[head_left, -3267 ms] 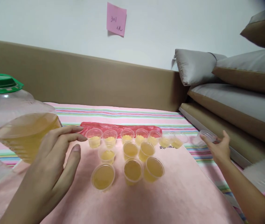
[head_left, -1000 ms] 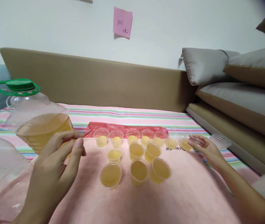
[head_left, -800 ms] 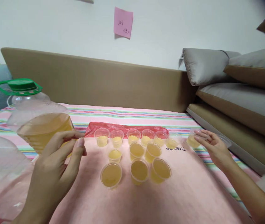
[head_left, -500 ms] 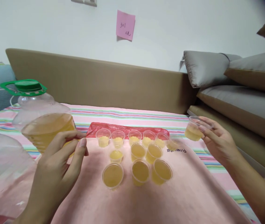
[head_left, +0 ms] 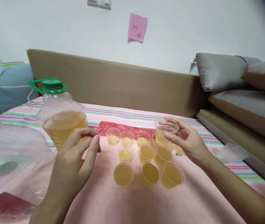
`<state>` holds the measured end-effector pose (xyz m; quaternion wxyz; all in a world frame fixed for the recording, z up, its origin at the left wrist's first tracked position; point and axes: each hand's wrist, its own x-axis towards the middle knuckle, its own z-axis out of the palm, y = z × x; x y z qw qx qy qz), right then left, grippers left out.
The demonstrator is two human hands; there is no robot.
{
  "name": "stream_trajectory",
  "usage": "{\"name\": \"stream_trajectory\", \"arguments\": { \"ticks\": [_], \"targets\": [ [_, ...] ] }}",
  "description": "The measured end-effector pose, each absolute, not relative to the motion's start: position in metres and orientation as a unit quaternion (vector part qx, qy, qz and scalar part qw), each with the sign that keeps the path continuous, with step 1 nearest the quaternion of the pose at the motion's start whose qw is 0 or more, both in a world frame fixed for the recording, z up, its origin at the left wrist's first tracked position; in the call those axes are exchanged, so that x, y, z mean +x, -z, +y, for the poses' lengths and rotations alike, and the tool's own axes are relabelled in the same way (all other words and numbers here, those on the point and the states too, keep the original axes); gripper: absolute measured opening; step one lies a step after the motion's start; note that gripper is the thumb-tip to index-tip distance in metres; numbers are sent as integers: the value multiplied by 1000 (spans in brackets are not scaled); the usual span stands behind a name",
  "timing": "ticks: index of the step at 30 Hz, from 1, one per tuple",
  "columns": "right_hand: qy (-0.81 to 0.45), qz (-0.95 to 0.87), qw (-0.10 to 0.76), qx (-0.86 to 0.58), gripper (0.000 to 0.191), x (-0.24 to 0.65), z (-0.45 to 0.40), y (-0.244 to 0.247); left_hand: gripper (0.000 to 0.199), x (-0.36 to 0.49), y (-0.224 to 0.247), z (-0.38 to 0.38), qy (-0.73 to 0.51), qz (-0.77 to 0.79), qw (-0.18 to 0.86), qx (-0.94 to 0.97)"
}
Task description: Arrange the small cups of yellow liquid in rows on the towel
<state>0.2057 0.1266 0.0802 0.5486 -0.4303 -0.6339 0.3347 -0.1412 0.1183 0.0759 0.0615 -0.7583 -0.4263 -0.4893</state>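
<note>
My right hand grips a clear plastic cup partly filled with pale yellow liquid, held above the back cups on the right. My left hand hovers left of the cups, thumb and fingers pinched together; I cannot make out anything between them. Two rows of fuller cups stand in front, among them a front-left cup, a middle cup and a right cup. Behind them, a back-left cup and others hold less. A small cup sits between the rows. The held cup partly hides some back cups.
Behind my left hand stands a big green-capped jug of amber liquid. A clear plastic container lies at the left. A red plastic bag is behind the cups, stacked clear cups at the right. Cushions pile up beyond.
My right hand has brought its cup leftward from the far right to over the back cups. The view has shifted left, revealing stacked cups at the right. My left hand keeps its pinch.
</note>
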Motion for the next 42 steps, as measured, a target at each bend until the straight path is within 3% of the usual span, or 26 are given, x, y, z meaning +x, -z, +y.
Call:
{"name": "stream_trajectory", "arguments": {
  "ticks": [19, 42],
  "targets": [
    [-288, -749, 367, -471, 78, 156, 149, -64, 33, -137, -71, 118, 453, -440, -33, -775],
    [-215, -813, 284, -461, 80, 153, 154, -59, 33, -138, -71, 119, 445, -439, -31, -780]
  ]
}}
